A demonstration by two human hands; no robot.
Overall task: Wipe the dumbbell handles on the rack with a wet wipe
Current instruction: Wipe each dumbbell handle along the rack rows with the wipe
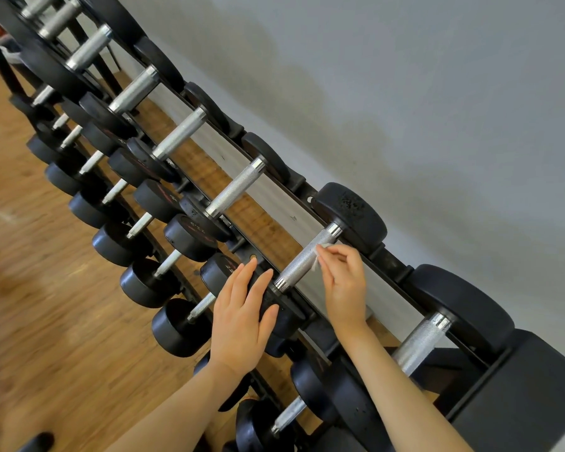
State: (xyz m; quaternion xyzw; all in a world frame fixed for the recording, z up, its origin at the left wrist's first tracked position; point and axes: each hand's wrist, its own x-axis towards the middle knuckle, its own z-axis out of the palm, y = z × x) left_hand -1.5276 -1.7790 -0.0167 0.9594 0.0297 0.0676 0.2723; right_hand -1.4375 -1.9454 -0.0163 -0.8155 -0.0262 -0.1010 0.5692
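Observation:
A long black rack [390,261] carries a row of black dumbbells with knurled silver handles. My right hand [344,285] pinches a small white wet wipe [320,256] against the upper part of one silver handle [302,261] on the top row. My left hand [242,316] lies flat with straight fingers on the near black head [276,306] of that same dumbbell. Its far head [351,212] sits against the back rail.
More dumbbells run up the top row to the left, such as the neighbouring handle [235,187], and another handle [419,342] lies to the right. A lower row of smaller dumbbells [137,282] hangs over the wooden floor [46,321]. A grey wall [405,93] stands behind.

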